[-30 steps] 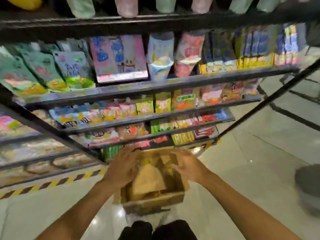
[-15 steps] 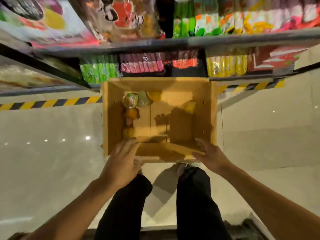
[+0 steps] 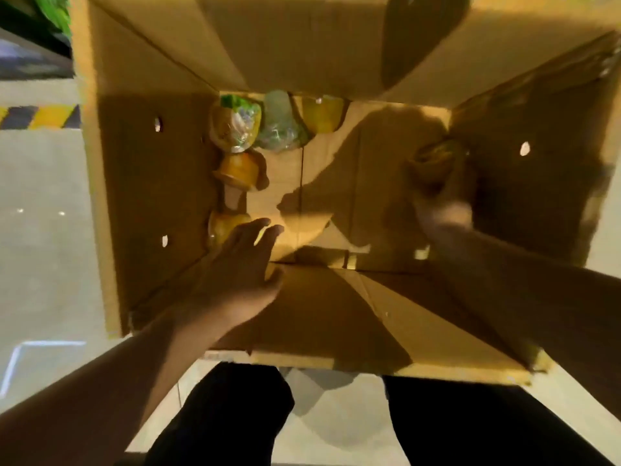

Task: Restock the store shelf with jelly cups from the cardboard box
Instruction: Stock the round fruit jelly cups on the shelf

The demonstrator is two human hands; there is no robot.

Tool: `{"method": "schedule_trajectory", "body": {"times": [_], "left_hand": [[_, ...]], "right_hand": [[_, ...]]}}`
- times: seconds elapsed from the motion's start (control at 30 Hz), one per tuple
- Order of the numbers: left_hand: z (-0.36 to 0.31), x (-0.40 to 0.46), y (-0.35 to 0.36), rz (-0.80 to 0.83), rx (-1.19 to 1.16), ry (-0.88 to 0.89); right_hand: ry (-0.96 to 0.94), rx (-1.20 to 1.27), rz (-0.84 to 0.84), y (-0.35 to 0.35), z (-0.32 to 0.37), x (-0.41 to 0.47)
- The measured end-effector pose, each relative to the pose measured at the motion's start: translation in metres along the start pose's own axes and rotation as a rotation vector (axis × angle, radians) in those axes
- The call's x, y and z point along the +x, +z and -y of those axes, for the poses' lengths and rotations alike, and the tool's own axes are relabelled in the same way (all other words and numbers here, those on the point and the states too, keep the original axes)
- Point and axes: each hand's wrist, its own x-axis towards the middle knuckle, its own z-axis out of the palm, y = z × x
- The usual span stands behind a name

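Floor tiles fill the left edge of the view, crossed by a strip of yellow-and-black hazard tape near the foot of the shelf, of which only a blurred corner shows at top left. Beside them stands the open cardboard box, seen from straight above, its flaps spread outward. Along its left inner wall lies a row of jelly cups: a green-lidded jelly cup at the far end, an orange jelly cup on its side just nearer, and a yellow jelly cup nearest. Two more cups, a pale green cup and a yellow cup, rest against the far wall. The left hand reaches into the box with fingers straight and spread, holding nothing, its fingertips just beside the yellow jelly cup. Farther right, the right hand is deep in the box near the right wall, badly blurred; it seems to be at a dark yellowish cup, but whether the fingers hold it cannot be told. Black trouser legs show below.
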Motion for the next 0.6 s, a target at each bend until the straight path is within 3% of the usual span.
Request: {"method": "schedule_trajectory", "body": {"times": [0.2,0.27,0.43,0.6], "left_hand": [[0.032,0.047,0.03,-0.074,-0.027,0.015],[0.035,0.048,0.038,-0.101,-0.079,-0.022],[0.037,0.036,0.042,-0.058,-0.163,-0.099],[0.047,0.034,0.031,-0.129,-0.239,-0.113]], "right_hand": [[0.007,-0.174,-0.199,0.038,-0.003,0.041],[-0.008,-0.126,-0.251,0.043,-0.011,0.042],[-0.043,-0.124,-0.114,0.035,-0.01,0.046],[-0.015,0.221,-0.086,0.039,0.002,0.042]]}}
